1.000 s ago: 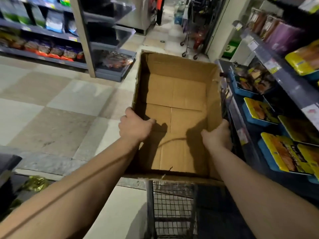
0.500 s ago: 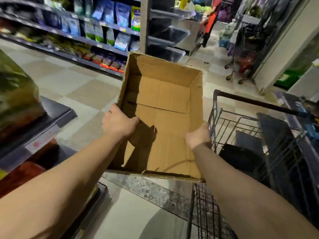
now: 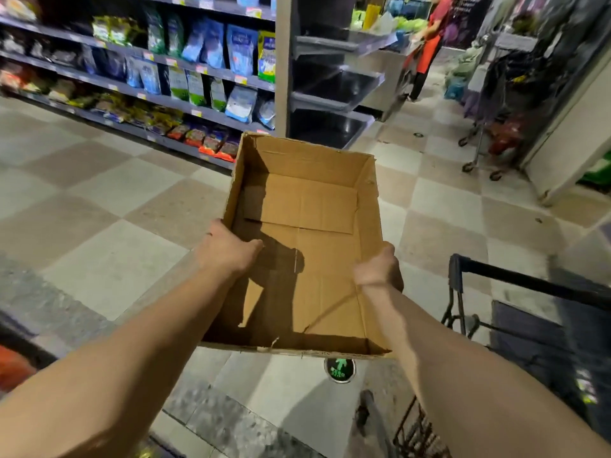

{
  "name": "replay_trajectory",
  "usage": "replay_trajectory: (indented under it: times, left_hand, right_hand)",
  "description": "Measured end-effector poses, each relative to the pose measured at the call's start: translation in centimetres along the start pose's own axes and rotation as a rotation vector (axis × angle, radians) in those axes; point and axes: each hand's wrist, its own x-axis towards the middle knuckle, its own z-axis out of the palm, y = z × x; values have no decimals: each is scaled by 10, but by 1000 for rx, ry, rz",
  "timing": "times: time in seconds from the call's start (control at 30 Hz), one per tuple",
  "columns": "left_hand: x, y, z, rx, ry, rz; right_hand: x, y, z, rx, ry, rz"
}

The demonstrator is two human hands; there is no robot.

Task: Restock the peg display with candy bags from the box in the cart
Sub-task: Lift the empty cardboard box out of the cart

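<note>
Checkered store floor [image 3: 99, 259] is passing beneath; left hand [image 3: 228, 249] and right hand [image 3: 377, 269] are gripping the box [image 3: 304, 206] by its side walls, beside the cart [image 3: 515, 312]. It's empty, so restocking looks finished.

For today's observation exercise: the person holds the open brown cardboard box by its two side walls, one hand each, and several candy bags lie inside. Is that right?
Not quite. The head view shows the open brown cardboard box empty; the left hand and right hand do grip its side walls.
</note>
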Motion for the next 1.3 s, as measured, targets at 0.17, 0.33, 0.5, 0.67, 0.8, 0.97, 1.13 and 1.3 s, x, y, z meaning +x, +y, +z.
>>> replay_trajectory:
  times: [0.17,0.33,0.5,0.67,0.8,0.97,1.13,1.3]
  left_hand:
    - [76,70,53,40,-25,38]
    - [158,146,125,36,-145,67]
    - [233,233,206,-3,-316,200]
    - [302,338,278,89,-429,352]
    - [337,411,340,117,-552,471]
    - [338,476,431,178,-741,549]
    - [326,529,531,267,-863,557]
    - [328,613,629,318,-846,566]
  right_hand:
    - [100,-22,-11,-20,13,50]
    - [204,-26,-18,-4,97,144]
    - [305,-25,-33,47,202,292]
    - [402,-32,-51,116,293,473]
    - [451,-24,-67,185,383,611]
    - [499,18,-97,216,460,795]
    - [565,74,-130,201,486,918]
    - [662,118,-173,256,443,940]
